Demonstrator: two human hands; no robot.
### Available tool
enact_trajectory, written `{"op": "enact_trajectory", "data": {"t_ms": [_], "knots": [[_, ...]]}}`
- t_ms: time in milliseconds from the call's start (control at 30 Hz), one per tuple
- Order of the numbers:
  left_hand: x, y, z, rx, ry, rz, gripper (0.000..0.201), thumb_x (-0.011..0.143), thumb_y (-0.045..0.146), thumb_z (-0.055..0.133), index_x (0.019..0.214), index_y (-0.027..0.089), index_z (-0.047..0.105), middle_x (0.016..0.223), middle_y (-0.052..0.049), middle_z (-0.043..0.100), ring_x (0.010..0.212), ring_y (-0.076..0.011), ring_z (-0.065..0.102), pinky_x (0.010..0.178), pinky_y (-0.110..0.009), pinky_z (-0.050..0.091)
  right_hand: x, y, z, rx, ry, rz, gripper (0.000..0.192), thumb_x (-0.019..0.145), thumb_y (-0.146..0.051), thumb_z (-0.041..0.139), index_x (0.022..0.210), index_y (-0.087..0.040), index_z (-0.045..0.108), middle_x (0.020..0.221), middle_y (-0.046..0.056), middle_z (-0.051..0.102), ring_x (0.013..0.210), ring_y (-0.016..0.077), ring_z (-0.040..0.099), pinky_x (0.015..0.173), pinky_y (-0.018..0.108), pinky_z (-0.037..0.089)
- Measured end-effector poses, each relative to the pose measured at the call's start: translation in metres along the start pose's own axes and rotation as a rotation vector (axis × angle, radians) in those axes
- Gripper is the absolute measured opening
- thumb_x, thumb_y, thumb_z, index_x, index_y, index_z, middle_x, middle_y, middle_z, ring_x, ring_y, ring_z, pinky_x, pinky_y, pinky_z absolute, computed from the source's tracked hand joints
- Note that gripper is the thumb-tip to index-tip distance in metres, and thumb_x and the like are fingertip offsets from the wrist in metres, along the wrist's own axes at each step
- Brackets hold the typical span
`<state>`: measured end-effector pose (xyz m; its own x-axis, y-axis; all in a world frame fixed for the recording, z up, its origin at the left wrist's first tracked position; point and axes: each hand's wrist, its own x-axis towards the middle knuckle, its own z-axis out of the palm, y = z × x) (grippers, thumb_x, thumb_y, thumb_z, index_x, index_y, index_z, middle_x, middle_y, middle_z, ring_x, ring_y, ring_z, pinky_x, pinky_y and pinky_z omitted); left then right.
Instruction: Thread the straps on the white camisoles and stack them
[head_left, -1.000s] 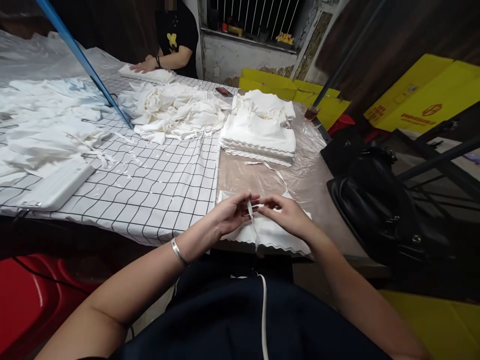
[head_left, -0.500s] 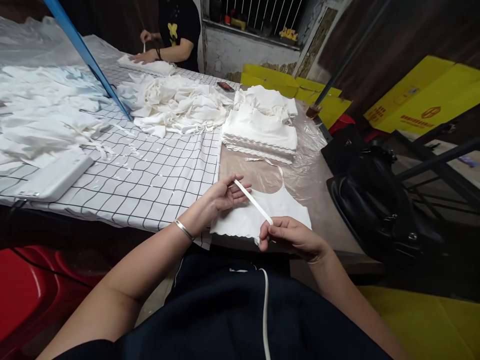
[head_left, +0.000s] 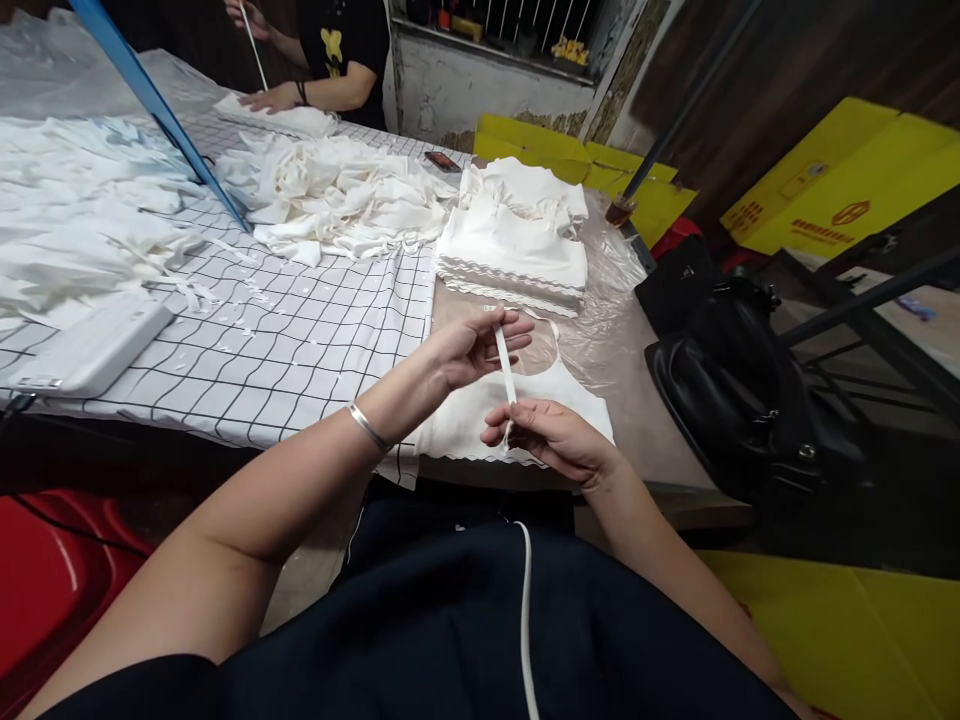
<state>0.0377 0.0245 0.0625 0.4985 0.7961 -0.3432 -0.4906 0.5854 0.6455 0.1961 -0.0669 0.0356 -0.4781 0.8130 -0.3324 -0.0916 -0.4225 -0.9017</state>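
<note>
A white shoulder strap (head_left: 506, 368) runs taut between my two hands over a white camisole top (head_left: 577, 402) with a scalloped hem. My left hand (head_left: 480, 348) pinches the strap's upper end between thumb and index finger, its other fingers stretched out. Lower and to the right, my right hand (head_left: 551, 432) is closed on the strap's lower end. The top lies flat on the table near its front edge, partly covered by both hands. Its other strap stretches away toward a folded stack of white tops (head_left: 514, 255).
A heap of white garments (head_left: 345, 190) and a white flat device (head_left: 94, 350) lie on the checked cloth (head_left: 315, 340). A blue post (head_left: 161, 110) rises at left. Right of the table sits a black bag (head_left: 742, 390). Across the table, a person (head_left: 341, 75) handles another white piece.
My left hand has moved up and right with the strap's end, and my right hand has shifted left and up. The strap now runs steeper. The other person's hand has risen, pulling a strap.
</note>
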Motion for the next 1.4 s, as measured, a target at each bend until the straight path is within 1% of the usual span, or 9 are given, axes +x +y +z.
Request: {"op": "enact_trajectory", "data": {"t_ms": [300, 433, 600, 700, 800, 900, 1167, 1267, 1400], "knots": [[0.036, 0.029, -0.012, 0.186, 0.047, 0.058, 0.014, 0.093, 0.023, 0.055, 0.092, 0.013, 0.065, 0.093, -0.008, 0.074, 0.083, -0.0176, 0.069, 0.089, -0.035, 0.052, 0.019, -0.006, -0.022, -0.179, -0.003, 0.073, 0.050, 0.076, -0.060, 0.077, 0.097, -0.014, 0.072, 0.097, 0.012, 0.070, 0.093, 0.0213, 0.062, 0.077, 0.029, 0.044], [0.044, 0.029, -0.030, 0.550, 0.138, 0.125, 0.017, 0.089, 0.028, 0.061, 0.081, 0.015, 0.066, 0.077, -0.010, 0.070, 0.081, -0.0217, 0.065, 0.085, -0.037, 0.050, 0.038, -0.009, -0.030, -0.217, 0.121, 0.020, 0.050, 0.073, -0.063, 0.077, 0.090, -0.016, 0.074, 0.084, 0.006, 0.065, 0.075, 0.0150, 0.057, 0.066, 0.025, 0.042], [0.019, 0.007, -0.053, 1.042, 0.280, 0.448, 0.015, 0.075, 0.023, 0.073, 0.063, 0.020, 0.063, 0.071, -0.006, 0.060, 0.089, -0.0259, 0.056, 0.089, -0.036, 0.041, 0.059, -0.016, -0.044, -0.100, 0.287, -0.098, 0.045, 0.066, -0.053, 0.087, 0.085, -0.015, 0.074, 0.065, -0.002, 0.051, 0.056, 0.0082, 0.044, 0.050, 0.020, 0.036], [0.000, -0.016, -0.061, 1.244, 0.194, 0.466, 0.010, 0.074, 0.025, 0.073, 0.070, 0.020, 0.065, 0.083, -0.008, 0.062, 0.094, -0.0284, 0.054, 0.092, -0.040, 0.035, 0.061, -0.020, -0.048, -0.015, 0.351, -0.075, 0.029, 0.072, -0.036, 0.088, 0.085, -0.015, 0.072, 0.069, 0.000, 0.058, 0.062, 0.0100, 0.054, 0.052, 0.019, 0.042], [-0.006, -0.037, -0.064, 1.543, 0.156, 0.450, 0.017, 0.074, 0.033, 0.074, 0.085, 0.021, 0.068, 0.105, -0.011, 0.062, 0.106, -0.0338, 0.048, 0.096, -0.047, 0.028, 0.060, -0.021, -0.046, 0.068, 0.384, -0.042, 0.011, 0.082, -0.020, 0.080, 0.084, -0.016, 0.070, 0.076, 0.003, 0.065, 0.076, 0.0134, 0.063, 0.066, 0.020, 0.052], [-0.001, -0.047, -0.063, 1.732, 0.149, 0.454, 0.024, 0.080, 0.037, 0.068, 0.098, 0.020, 0.067, 0.114, -0.013, 0.059, 0.110, -0.0364, 0.045, 0.094, -0.049, 0.025, 0.060, -0.021, -0.043, 0.117, 0.389, -0.023, 0.009, 0.082, -0.010, 0.076, 0.082, -0.016, 0.069, 0.078, 0.004, 0.068, 0.080, 0.0137, 0.066, 0.076, 0.021, 0.055], [0.011, -0.050, -0.057, 1.679, 0.129, 0.408, 0.007, 0.078, 0.024, 0.065, 0.074, 0.019, 0.063, 0.097, -0.011, 0.062, 0.106, -0.0343, 0.048, 0.094, -0.048, 0.023, 0.063, -0.013, -0.050, 0.037, 0.344, -0.084, 0.034, 0.062, -0.032, 0.090, 0.075, -0.016, 0.063, 0.076, 0.002, 0.064, 0.067, 0.0113, 0.059, 0.050, 0.018, 0.040], [0.009, -0.052, -0.056, 1.582, 0.129, 0.423, 0.004, 0.076, 0.021, 0.065, 0.079, 0.020, 0.063, 0.092, -0.009, 0.062, 0.104, -0.0336, 0.048, 0.097, -0.049, 0.022, 0.065, -0.008, -0.053, -0.057, 0.357, -0.154, 0.047, 0.051, -0.045, 0.091, 0.076, -0.017, 0.063, 0.075, 0.001, 0.061, 0.067, 0.0123, 0.056, 0.052, 0.020, 0.037], [0.008, -0.051, -0.054, 1.501, 0.207, 0.385, 0.015, 0.070, 0.026, 0.074, 0.073, 0.019, 0.061, 0.091, -0.011, 0.062, 0.106, -0.0369, 0.046, 0.098, -0.052, 0.021, 0.069, 0.001, -0.055, -0.325, 0.389, -0.244, 0.047, 0.055, -0.054, 0.081, 0.074, -0.017, 0.062, 0.070, -0.001, 0.056, 0.067, 0.0137, 0.052, 0.059, 0.024, 0.036]]}}
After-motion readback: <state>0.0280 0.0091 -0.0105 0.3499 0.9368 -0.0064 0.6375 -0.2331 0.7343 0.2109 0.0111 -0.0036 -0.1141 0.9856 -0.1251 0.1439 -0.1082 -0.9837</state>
